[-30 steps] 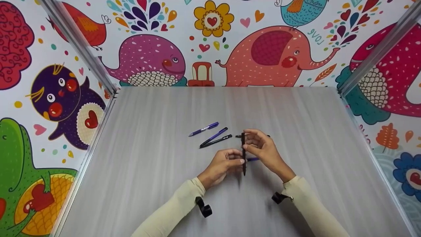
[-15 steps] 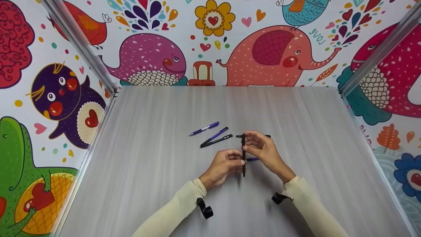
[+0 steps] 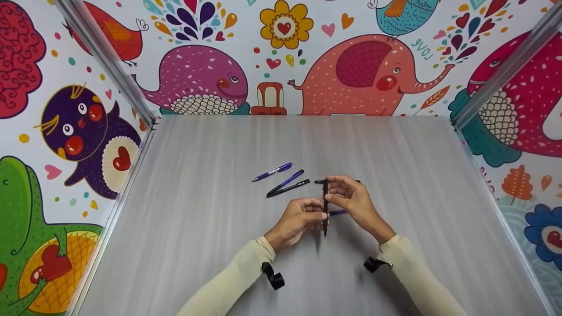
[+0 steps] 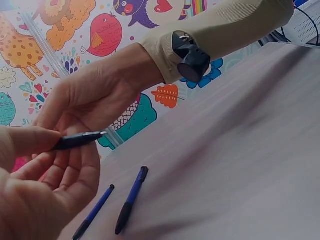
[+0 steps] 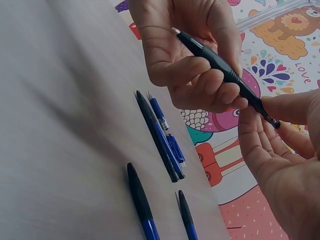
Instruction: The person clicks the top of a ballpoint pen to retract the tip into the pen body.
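Note:
Both hands hold one black pen above the table, its pale tip toward the person. My left hand grips the barrel between thumb and curled fingers. At the far end, my right hand pinches the pen between thumb and fingertips, as the right wrist view shows near the pen's end. Beneath the right hand lie a blue pen and a dark-ended pen, both partly hidden in the head view. The left wrist view shows two blue pens with black grips on the table.
Left of the hands on the grey table lie a blue pen with a clear section, another blue pen and a black pen. The latter two touch at one end. Printed walls and metal rails border the table.
The right hand and the held pen have shifted very slightly toward the person. Both hands keep their hold, and the pens on the table have not moved.

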Demonstrator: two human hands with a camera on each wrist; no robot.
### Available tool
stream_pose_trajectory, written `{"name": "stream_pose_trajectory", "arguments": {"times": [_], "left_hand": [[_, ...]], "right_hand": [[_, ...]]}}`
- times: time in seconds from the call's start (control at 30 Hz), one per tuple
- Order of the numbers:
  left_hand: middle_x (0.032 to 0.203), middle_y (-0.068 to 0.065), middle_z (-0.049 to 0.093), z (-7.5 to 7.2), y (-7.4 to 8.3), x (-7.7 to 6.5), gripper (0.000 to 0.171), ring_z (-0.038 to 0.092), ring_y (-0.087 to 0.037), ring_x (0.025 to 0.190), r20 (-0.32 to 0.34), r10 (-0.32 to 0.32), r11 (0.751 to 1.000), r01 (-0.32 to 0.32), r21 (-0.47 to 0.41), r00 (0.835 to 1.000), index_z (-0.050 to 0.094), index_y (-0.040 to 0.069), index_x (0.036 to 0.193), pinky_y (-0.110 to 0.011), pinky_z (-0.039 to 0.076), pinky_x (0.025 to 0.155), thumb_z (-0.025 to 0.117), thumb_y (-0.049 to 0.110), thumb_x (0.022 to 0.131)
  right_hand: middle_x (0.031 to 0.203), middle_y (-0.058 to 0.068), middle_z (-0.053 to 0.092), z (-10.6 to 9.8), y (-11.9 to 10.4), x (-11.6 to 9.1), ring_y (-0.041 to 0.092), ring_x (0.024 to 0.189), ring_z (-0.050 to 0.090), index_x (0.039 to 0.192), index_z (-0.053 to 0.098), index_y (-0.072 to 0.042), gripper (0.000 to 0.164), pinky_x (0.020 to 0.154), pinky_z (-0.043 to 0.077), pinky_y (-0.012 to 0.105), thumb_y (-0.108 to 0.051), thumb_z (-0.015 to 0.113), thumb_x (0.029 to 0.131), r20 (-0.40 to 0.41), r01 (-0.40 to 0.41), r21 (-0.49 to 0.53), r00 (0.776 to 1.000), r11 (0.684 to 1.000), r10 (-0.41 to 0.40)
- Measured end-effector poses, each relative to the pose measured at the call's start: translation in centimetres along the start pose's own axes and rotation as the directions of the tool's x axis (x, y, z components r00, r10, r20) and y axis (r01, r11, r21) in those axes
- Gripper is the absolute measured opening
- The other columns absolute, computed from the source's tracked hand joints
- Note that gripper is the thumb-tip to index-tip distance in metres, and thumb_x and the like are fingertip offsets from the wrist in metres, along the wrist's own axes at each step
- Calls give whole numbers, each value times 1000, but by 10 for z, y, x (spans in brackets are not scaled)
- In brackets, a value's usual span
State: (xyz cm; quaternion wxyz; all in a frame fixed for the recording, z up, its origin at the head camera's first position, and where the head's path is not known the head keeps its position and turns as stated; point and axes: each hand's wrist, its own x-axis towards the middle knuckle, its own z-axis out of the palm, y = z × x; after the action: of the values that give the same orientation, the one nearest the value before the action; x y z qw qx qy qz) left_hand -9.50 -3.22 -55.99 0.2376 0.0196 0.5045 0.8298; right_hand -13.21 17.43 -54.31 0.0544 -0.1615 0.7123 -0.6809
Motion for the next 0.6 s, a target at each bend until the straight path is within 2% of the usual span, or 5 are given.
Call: {"name": "stream_pose_trajectory", "arguments": {"times": [0.13,0.33,0.5,0.6], "left_hand": [[97,-7,73,-1,0,-1,21,74,-17,84,-3,-4,1000,4,13,1000,71,-4,112,-35,62,75,74,-9,92],[97,-7,73,-2,-2,0,21,73,-16,84,-14,-3,1000,4,18,1000,72,-5,112,-36,62,75,74,-9,92],[99,-7,73,-2,-5,1,22,72,-16,85,-38,11,1000,-11,14,999,71,-5,115,-33,61,74,75,-6,93],[99,-7,73,-3,-6,0,22,71,-16,86,-47,8,1000,-8,14,999,71,-4,116,-33,61,74,75,-6,94]], "right_hand": [[122,27,72,1,3,-2,20,106,73,141,62,12,47,95,60,29,7,78,97,-10,1,2,1000,1000,-1],[122,28,71,3,5,-2,22,106,73,143,61,13,49,94,60,29,8,77,97,-20,0,-1,1000,1000,0],[127,30,68,5,2,-2,39,113,71,159,48,4,65,93,60,28,8,74,100,1,37,-44,999,998,-37],[128,29,67,6,2,-1,41,114,71,162,46,1,67,94,60,28,8,73,101,28,57,-68,998,996,-56]]}}
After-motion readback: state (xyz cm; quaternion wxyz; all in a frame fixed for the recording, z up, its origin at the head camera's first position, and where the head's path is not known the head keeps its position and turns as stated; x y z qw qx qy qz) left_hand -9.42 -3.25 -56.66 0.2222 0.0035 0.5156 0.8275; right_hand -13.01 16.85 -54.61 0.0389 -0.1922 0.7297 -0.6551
